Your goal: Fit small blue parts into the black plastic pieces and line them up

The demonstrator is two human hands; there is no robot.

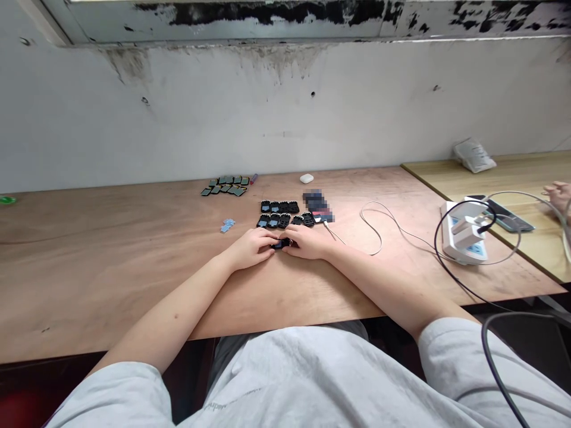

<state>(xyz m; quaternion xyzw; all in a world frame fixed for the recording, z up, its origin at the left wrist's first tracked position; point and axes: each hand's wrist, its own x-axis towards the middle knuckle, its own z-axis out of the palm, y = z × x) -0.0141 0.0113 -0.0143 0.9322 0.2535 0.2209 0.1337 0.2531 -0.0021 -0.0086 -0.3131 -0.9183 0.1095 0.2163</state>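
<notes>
Just ahead: black casings [279, 207] | leftward: blue pieces [228, 225] | left fingers [266, 234], right fingers [293, 229] gripping dark piece [280, 244]

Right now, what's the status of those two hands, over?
Left fingers, right fingers: both holding one small black piece. Piece partly covered; resting or lifted, can't tell. Black casings close beyond; no obstruction seen.

A brown wooden tabletop [129, 255] spread beneath the fingers [264, 240] and well out to their left. Beyond them rose a white wall [250, 119], stained and pocked, beneath a pale ledge [111, 31] with black patches [276, 12]. Right of them, a yellower table [530, 172] adjoined; soft light lay over both.
</notes>
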